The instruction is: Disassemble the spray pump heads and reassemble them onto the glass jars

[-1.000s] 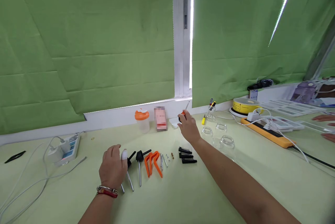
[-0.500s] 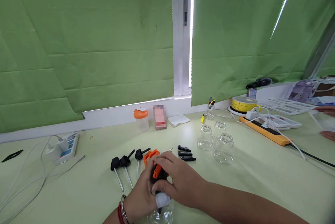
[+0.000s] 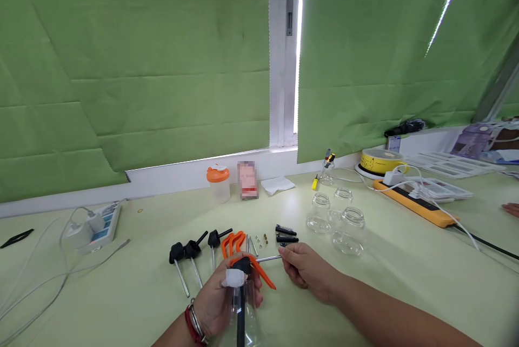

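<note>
My left hand (image 3: 221, 295) is closed round a clear bottle (image 3: 248, 317) topped by a black head (image 3: 242, 266), with a dark tube (image 3: 240, 309) running down it. From the head an orange lever (image 3: 265, 275) sticks out toward the lower right. A thin metal rod (image 3: 268, 258) reaches sideways from the head, and the fingertips of my right hand (image 3: 304, 268) pinch its far end. White wrapping covers part of my left thumb. Just beyond lie loose orange levers (image 3: 233, 244), small brown and clear pieces (image 3: 261, 240), and black spring parts (image 3: 286, 238).
Several black heads with metal tubes (image 3: 192, 249) lie to the left. Clear glass jars (image 3: 348, 233) stand at right, before an orange power strip (image 3: 413, 204). White cables (image 3: 67, 260) and another power strip (image 3: 103, 228) are at left. An orange-lidded cup (image 3: 219, 185) stands behind. Another person's hand (image 3: 511, 209) shows far right.
My hands have moved apart: the right hand has left the bottle's head and shifted right, now pinching the metal rod. The orange lever has swung into view. The other person's hands have withdrawn rightward.
</note>
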`<state>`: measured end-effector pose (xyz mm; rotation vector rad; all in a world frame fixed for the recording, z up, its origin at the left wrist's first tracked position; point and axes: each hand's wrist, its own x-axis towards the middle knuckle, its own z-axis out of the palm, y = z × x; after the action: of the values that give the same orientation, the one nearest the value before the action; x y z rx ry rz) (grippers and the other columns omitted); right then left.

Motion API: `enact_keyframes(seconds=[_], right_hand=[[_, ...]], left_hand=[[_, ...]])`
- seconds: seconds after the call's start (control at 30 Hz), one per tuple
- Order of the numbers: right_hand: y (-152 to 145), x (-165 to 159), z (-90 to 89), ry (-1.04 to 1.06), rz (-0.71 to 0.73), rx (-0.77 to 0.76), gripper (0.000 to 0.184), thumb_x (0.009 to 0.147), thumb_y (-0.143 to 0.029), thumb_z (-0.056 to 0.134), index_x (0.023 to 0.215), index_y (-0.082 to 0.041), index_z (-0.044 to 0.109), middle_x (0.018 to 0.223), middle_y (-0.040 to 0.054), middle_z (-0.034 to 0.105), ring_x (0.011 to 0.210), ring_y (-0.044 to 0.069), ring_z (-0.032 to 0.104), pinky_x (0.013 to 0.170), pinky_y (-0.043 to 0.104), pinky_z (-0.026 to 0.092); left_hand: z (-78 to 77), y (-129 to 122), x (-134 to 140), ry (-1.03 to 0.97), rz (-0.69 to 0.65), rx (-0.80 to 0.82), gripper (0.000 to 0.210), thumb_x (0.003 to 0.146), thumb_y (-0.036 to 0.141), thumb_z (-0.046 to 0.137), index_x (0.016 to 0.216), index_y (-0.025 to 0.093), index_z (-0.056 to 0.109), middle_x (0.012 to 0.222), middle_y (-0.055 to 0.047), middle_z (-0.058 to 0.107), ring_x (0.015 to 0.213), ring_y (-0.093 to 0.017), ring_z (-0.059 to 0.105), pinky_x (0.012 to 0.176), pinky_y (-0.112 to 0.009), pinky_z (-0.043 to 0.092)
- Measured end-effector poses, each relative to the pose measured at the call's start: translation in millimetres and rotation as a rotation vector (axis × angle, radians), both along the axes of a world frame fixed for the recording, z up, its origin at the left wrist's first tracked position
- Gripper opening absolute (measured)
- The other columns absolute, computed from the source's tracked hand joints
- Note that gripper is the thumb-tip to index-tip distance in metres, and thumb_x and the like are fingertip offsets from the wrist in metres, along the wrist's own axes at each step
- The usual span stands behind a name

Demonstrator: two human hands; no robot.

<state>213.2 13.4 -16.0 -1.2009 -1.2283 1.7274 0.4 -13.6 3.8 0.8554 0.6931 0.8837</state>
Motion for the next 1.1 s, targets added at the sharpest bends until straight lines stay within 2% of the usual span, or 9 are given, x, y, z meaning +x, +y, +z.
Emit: enact_keyframes(seconds=[0.13, 0.27, 0.33, 0.43, 0.6, 0.73, 0.87, 1.0, 1.1], right_hand=[[6, -1, -1.2, 0.033, 0.02, 0.123, 0.038, 0.074, -0.05, 0.062, 0.064, -0.016, 0.048, 0.051, -0.0057, 0.048, 0.04, 0.003, 0.031, 0.04, 0.019, 0.017], [11, 0, -6.0, 0.015, 0.037, 0.175, 0.036, 0.066, -0.047, 0.07, 0.076, -0.016, 0.055, 0.062, -0.0039, 0.056, 0.044, 0.004, 0.039, 0.04, 0.018, 0.028], [13, 0, -8.5, -0.019, 0.041, 0.162, 0.038, 0.07, -0.052, 0.065, 0.075, -0.016, 0.055, 0.06, -0.0036, 0.056, 0.042, 0.005, 0.04, 0.038, 0.018, 0.029], [15, -2, -10.9, -0.088, 0.029, 0.139, 0.041, 0.078, -0.057, 0.053, 0.068, -0.017, 0.05, 0.053, -0.0046, 0.052, 0.035, 0.004, 0.034, 0.033, 0.018, 0.024], [14, -4, -9.3, -0.022, 0.009, 0.171, 0.03, 0.067, -0.038, 0.069, 0.08, -0.019, 0.05, 0.058, -0.0085, 0.049, 0.042, 0.004, 0.04, 0.034, 0.015, 0.029], [13, -5, -7.4, -0.133, 0.002, 0.122, 0.026, 0.076, -0.043, 0.057, 0.073, -0.019, 0.047, 0.054, -0.0068, 0.05, 0.036, 0.004, 0.035, 0.03, 0.016, 0.023], [14, -5, -9.8, -0.09, 0.008, 0.163, 0.023, 0.069, -0.033, 0.065, 0.08, -0.019, 0.05, 0.06, -0.0075, 0.05, 0.041, 0.004, 0.041, 0.033, 0.015, 0.026], [15, -4, -11.4, -0.142, 0.018, 0.142, 0.024, 0.075, -0.041, 0.058, 0.074, -0.019, 0.049, 0.058, -0.0059, 0.052, 0.038, 0.004, 0.038, 0.031, 0.016, 0.024], [16, -3, -11.4, -0.098, 0.042, 0.167, 0.025, 0.07, -0.038, 0.065, 0.078, -0.018, 0.051, 0.058, -0.0067, 0.05, 0.041, 0.004, 0.041, 0.034, 0.015, 0.027]], left_hand=[[-2.3, 5, -1, 0.223, 0.047, -0.115, 0.023, 0.059, 0.015, 0.058, 0.081, 0.019, 0.053, 0.062, -0.001, 0.062, 0.052, -0.018, 0.061, 0.052, -0.03, 0.045], [-1.2, 8, 0, 0.332, 0.011, -0.067, 0.011, 0.063, 0.017, 0.061, 0.07, 0.019, 0.052, 0.056, 0.001, 0.057, 0.044, -0.015, 0.055, 0.048, -0.029, 0.041], [1.3, 9, 1, 0.354, 0.0, -0.038, 0.011, 0.067, 0.022, 0.062, 0.068, 0.02, 0.052, 0.056, 0.0, 0.055, 0.044, -0.015, 0.055, 0.048, -0.029, 0.041], [3.2, 10, 0, 0.388, 0.003, -0.024, 0.014, 0.071, 0.029, 0.062, 0.067, 0.02, 0.051, 0.055, 0.001, 0.053, 0.043, -0.015, 0.055, 0.047, -0.029, 0.04], [-0.9, 12, -1, 0.42, 0.03, -0.062, 0.018, 0.071, 0.029, 0.062, 0.064, 0.018, 0.05, 0.05, 0.003, 0.051, 0.038, -0.012, 0.05, 0.042, -0.025, 0.04], [-1.9, 13, 0, 0.406, 0.033, -0.07, 0.017, 0.071, 0.027, 0.06, 0.063, 0.018, 0.049, 0.05, 0.002, 0.051, 0.038, -0.013, 0.051, 0.04, -0.025, 0.04], [-0.5, 13, 2, 0.438, 0.042, -0.073, 0.014, 0.07, 0.024, 0.057, 0.061, 0.017, 0.05, 0.047, 0.002, 0.05, 0.036, -0.012, 0.05, 0.039, -0.024, 0.04], [-2.3, 14, 1, 0.438, 0.041, -0.067, 0.012, 0.07, 0.025, 0.059, 0.064, 0.017, 0.051, 0.05, 0.001, 0.053, 0.036, -0.012, 0.05, 0.038, -0.024, 0.04], [-4.1, 14, 0, 0.459, 0.031, -0.06, 0.013, 0.07, 0.025, 0.057, 0.063, 0.017, 0.05, 0.048, 0.001, 0.053, 0.037, -0.014, 0.052, 0.038, -0.024, 0.039]])
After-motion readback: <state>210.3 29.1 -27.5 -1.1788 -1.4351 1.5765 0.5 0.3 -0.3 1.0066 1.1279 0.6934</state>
